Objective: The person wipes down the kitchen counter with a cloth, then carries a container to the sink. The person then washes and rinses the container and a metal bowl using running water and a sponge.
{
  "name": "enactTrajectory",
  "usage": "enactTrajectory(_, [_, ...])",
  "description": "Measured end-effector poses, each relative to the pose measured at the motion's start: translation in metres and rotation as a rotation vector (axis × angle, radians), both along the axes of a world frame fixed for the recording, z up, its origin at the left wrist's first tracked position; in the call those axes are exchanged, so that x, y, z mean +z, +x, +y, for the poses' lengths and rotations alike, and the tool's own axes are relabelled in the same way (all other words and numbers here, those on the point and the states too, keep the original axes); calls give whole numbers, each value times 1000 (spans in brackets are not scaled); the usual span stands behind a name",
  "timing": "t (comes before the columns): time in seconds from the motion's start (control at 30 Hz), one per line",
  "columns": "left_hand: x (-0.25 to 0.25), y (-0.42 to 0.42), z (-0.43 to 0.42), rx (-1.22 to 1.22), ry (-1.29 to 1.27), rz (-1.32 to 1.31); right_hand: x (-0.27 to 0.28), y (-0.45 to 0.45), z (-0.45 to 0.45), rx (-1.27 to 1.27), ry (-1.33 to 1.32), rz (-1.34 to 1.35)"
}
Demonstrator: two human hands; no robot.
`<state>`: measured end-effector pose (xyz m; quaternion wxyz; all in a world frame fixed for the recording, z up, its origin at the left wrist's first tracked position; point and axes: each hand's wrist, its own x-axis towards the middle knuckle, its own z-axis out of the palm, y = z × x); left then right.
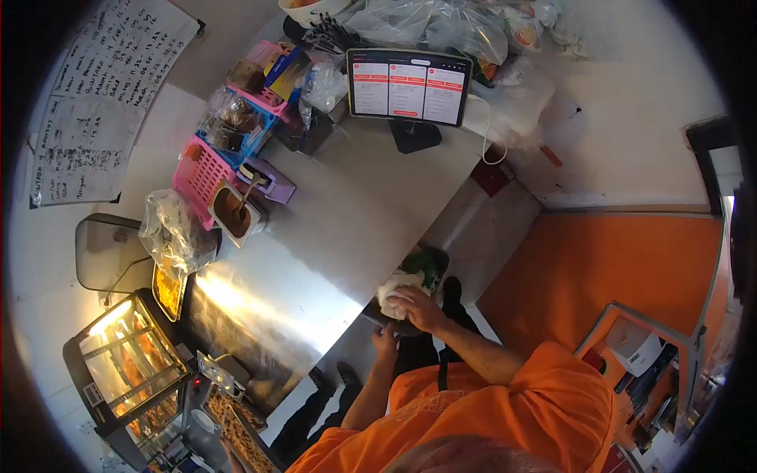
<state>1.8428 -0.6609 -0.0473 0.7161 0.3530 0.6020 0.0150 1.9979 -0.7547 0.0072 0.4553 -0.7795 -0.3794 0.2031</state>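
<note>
My right hand (419,308) is closed on a crumpled white cloth (392,293) by the front edge of the metal table (339,213). Just below the cloth, my left hand (385,340) grips the near edge of a dark, flat object (380,313). The cloth and my right hand lie over this object, so its kind cannot be made out. Behind the cloth, a green thing (426,264) shows in a dark container beside the table.
A tablet (408,88) stands on the table's far end. To the left are a metal pan of brown sauce (235,214), a pink basket (203,177) and a purple tape dispenser (268,181). A lit food display (130,366) and a food tray (236,422) stand lower left.
</note>
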Motion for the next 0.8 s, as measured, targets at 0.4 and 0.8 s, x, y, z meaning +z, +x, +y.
enactTrajectory(0.4, [-23,-20,-57,-22,-11,-115,-86,9,-49,495,-470,-80])
enactTrajectory(0.8, [-6,-8,-65,27,-72,-88,6,101,-20,373,-421,212])
